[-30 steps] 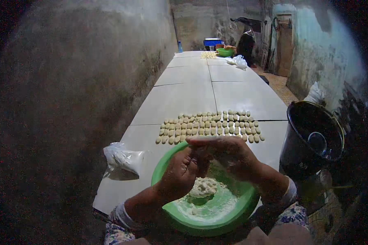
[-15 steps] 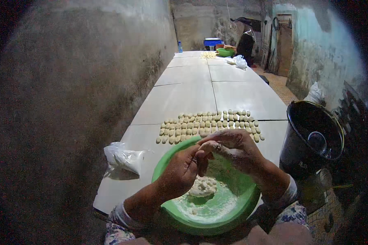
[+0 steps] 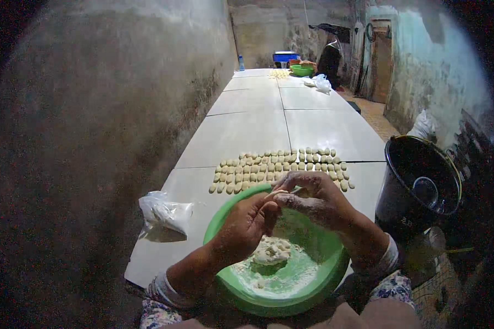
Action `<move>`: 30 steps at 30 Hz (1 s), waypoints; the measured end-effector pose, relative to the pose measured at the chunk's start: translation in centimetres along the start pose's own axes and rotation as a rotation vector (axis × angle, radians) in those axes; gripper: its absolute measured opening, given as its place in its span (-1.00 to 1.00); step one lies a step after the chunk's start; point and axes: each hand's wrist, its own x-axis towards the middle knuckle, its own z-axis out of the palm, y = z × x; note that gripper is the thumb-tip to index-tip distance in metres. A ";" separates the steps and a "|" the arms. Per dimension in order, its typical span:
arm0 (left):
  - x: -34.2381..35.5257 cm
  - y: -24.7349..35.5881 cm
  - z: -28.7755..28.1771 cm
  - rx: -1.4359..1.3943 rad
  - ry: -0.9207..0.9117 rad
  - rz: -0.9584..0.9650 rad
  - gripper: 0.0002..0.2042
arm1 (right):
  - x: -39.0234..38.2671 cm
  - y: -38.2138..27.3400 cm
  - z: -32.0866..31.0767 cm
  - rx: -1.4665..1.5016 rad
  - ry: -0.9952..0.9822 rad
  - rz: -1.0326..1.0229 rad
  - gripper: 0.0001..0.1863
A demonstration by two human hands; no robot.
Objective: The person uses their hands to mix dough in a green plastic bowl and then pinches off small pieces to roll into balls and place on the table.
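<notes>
Head camera, first voice: And the hands meet over the green bowl (image 3: 274, 310)! Left hand (image 3: 240, 227) at ten o'clock of it, right hand (image 3: 326, 205) at one, thumb dusted white!

Second voice: Anything in the grip?

First voice: Fingertips together, a narrow pinch, but nobody can tell from here what's between them!

Second voice: And the dough?

First voice: A pale floury lump (image 3: 271, 251) inside the bowl; small dough pieces (image 3: 253, 177) in rows at twelve on the white table (image 3: 247, 129); plastic bag (image 3: 164, 214) at ten, black bucket (image 3: 395, 200) at two!
</notes>
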 end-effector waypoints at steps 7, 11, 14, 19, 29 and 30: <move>-0.1 -0.3 -0.4 -0.232 -0.014 -0.025 -0.56 | 0.1 -1.9 0.6 0.166 -0.017 0.009 -0.64; -0.5 -1.2 -0.7 -0.295 -0.031 -0.014 -0.56 | 0.0 -1.3 0.2 0.135 -0.126 -0.178 -0.64; -0.5 0.1 -0.5 -0.196 -0.058 -0.136 -0.53 | -0.4 -1.9 0.2 0.146 -0.194 -0.131 -0.71; -0.8 1.1 -0.3 -0.113 -0.040 -0.057 -0.46 | -0.6 -2.8 0.5 0.080 -0.163 -0.186 -0.73; -1.0 -0.1 -0.5 -0.244 -0.057 -0.079 -0.66 | -0.6 -2.5 0.9 0.229 -0.116 -0.093 -0.70; -1.0 -0.4 -0.5 -0.196 -0.031 -0.053 -0.69 | -0.6 -2.8 1.1 0.264 -0.102 -0.040 -0.74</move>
